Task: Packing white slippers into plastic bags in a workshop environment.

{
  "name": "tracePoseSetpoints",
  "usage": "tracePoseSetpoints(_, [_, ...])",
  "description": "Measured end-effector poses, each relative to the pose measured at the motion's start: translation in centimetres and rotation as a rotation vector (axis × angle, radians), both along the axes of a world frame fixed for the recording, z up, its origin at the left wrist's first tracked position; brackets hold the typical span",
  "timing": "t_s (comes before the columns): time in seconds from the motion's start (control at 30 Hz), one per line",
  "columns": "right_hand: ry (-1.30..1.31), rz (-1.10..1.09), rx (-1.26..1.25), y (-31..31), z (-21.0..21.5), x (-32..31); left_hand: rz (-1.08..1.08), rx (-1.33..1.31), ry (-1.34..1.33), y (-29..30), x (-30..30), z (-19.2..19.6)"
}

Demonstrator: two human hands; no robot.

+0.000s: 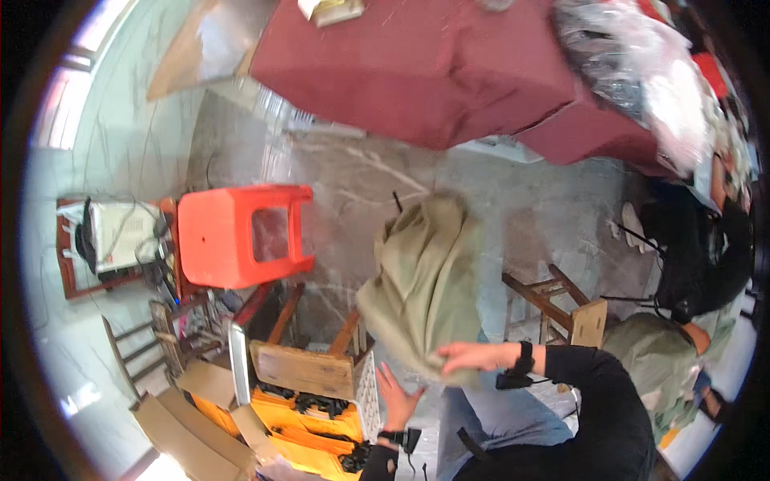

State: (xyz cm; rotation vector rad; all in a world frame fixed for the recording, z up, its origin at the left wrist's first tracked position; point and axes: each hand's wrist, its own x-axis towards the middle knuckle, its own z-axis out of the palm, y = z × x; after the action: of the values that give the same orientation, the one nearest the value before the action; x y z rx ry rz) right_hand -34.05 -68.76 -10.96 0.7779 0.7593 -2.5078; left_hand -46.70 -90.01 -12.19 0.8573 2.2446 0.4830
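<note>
An olive-green cloth [425,272], bunched and folded, hangs over the floor in front of me; I cannot tell whether it is a garment or a bag. At its lower edge my right hand [469,357] is closed on the fabric. My left hand [393,394] is empty, its fingers spread, below and to the left of the cloth. Beside that hand stand a small wooden stool [301,369] and a white basket [369,397] with orange-yellow packets [309,449] and black straps in it.
A red plastic stool [212,236] lies at left, near a cream-coloured device [124,232] with cables. Cardboard boxes [188,433] stand at lower left. A table with a maroon cover [385,72] spans the far side. Another wooden stool [585,321] and a seated person in black [698,248] are at right.
</note>
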Motion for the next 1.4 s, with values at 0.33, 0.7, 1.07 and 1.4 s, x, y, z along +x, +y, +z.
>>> tracePoseSetpoints(0.33, [-0.399, -1.354, 1.038, 5.6, 15.1, 6.7, -0.698, -0.033, 0.008, 14.7, -3.6, 7.3])
tracePoseSetpoints(0.7, [-0.790, -1.455, 1.496, 2.1, 18.3, 19.0, -1.270, 0.237, -0.304, 20.5, -0.7, 20.4])
tracePoseSetpoints(1.07, [-0.442, -0.588, 1.454, -6.6, 15.4, 9.2, -0.004, 0.090, -1.368, 29.8, 11.8, 26.9])
tracePoseSetpoints(1.4, [-0.094, -1.461, 1.099, 10.8, 22.3, 25.4, -0.136, 0.163, -1.305, 38.3, 11.6, 30.6])
